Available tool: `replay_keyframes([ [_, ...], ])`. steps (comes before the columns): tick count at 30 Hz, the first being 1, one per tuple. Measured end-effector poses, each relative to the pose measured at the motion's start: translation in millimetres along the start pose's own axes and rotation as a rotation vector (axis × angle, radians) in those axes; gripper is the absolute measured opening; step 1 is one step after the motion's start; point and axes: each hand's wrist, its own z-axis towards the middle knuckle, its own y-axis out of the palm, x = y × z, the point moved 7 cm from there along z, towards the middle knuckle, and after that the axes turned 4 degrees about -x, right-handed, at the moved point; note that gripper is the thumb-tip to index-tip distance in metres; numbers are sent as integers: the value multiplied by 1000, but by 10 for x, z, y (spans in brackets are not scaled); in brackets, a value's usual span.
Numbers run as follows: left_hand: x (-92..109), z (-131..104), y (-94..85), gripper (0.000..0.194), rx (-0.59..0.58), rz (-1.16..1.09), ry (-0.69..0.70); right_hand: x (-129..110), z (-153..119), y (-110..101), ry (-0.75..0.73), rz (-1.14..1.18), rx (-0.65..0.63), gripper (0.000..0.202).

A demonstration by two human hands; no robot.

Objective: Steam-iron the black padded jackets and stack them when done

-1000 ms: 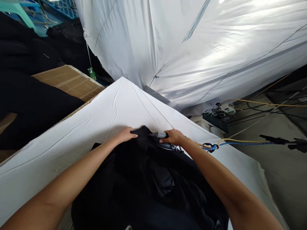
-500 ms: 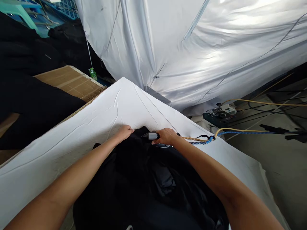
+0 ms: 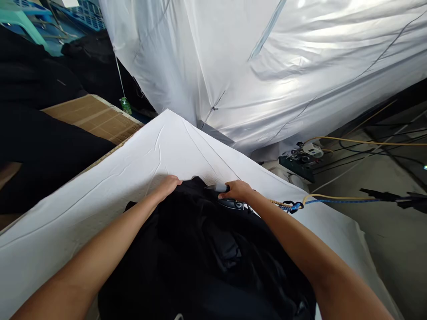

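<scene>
A black garment lies bunched over the near part of a white-covered table. At its far edge my left hand is closed, pinching the black cloth between thumb and fingers. My right hand is wrapped round the grey and black handle of a steam iron. The iron's tip points left, and its body sits at the garment's upper right edge; its soleplate is hidden. A yellow hose and a blue cord run from the iron out to the right.
Silvery sheeting hangs beyond the table. Dark cloth is heaped at the left beside a cardboard piece, with a green bottle hanging near it. A small machine with hoses stands at the right, low down.
The iron in my right hand has moved a little to the right, away from my left hand. My left hand keeps its pinch on the cloth. The whole view has shifted slightly.
</scene>
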Motion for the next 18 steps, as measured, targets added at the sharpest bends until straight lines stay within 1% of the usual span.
replay_keyframes([
  [3,-10,20,22,18,-1,36,2,31,-5,-10,-11,15,3,63],
  [9,-26,14,39,17,-10,76,13,-164,10,-16,-92,60,4,71],
  [11,-46,20,41,17,-17,92,10,-173,42,-11,-98,94,3,72],
  [14,-72,27,48,17,-24,150,10,-23,40,16,-64,141,18,72],
  [16,-74,29,61,18,-37,220,1,163,-25,71,-36,157,24,72],
  [18,-23,33,67,21,-34,396,-1,400,-132,170,-7,158,17,71],
])
